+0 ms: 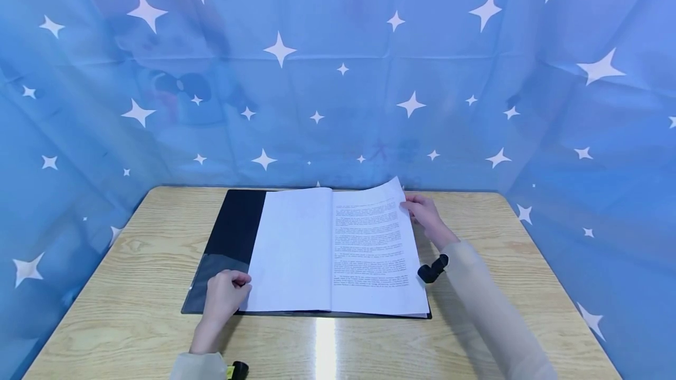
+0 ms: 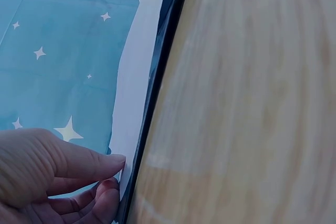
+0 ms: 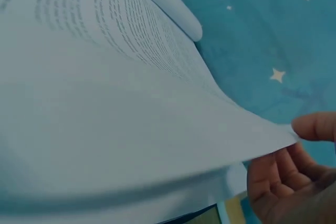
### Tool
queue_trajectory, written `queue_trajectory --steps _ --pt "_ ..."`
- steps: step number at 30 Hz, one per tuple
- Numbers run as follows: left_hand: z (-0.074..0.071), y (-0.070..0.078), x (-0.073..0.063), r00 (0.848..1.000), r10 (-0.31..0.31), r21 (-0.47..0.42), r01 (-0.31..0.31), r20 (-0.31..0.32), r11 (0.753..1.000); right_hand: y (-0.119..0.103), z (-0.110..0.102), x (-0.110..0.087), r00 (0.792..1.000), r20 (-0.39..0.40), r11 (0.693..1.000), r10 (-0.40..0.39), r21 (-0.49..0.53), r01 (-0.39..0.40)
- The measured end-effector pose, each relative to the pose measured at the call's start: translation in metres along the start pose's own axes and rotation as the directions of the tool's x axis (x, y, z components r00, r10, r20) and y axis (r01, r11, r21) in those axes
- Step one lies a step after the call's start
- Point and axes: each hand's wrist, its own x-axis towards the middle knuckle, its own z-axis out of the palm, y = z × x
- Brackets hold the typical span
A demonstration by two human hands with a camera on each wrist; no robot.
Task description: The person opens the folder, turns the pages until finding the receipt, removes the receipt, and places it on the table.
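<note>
A black folder (image 1: 232,221) lies open on the table with bound paper sheets inside. Its left page (image 1: 293,251) is blank, and its right page (image 1: 369,251) carries dense printed lines. At the upper right, my right hand (image 1: 425,216) pinches the edge of the printed page between thumb and fingers; the corner there is lifted, and the right wrist view shows this sheet (image 3: 173,129) curving up from those below. My left hand (image 1: 226,295) is at the lower left edge of the blank page, thumb (image 2: 107,165) and curled fingers meeting at the paper's edge.
The light wooden table (image 1: 528,286) extends around the folder on both sides and in front. A blue curtain (image 1: 338,122) with white stars hangs behind and beside it. Dark wrist devices (image 1: 433,268) sit at both sleeves.
</note>
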Motion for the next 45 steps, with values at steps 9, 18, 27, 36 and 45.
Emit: queue_trajectory --steps 9,18,27,36,45 --pt "0.0 0.0 -0.001 1.0 -0.002 0.003 0.002 0.002 1.0 -0.002 -0.003 -0.018 0.997 0.071 0.999 0.01 0.038 -0.013" --pt "0.0 0.0 0.0 1.0 0.012 0.001 -0.012 -0.005 1.0 -0.003 0.0 -0.033 0.993 0.118 1.0 -0.001 0.021 -0.002" --pt "0.0 -0.001 0.0 1.0 0.016 -0.008 -0.016 -0.009 1.0 -0.005 0.003 -0.044 0.983 0.176 0.999 -0.045 0.033 0.04" --pt "0.0 -0.002 0.0 1.0 0.018 -0.01 -0.019 -0.012 1.0 -0.018 0.012 -0.054 0.976 0.208 0.997 -0.064 0.052 0.054" --pt "-0.001 -0.002 0.0 1.0 -0.001 -0.018 0.001 -0.002 1.0 -0.033 0.027 -0.058 0.969 0.23 0.994 -0.088 0.083 0.071"
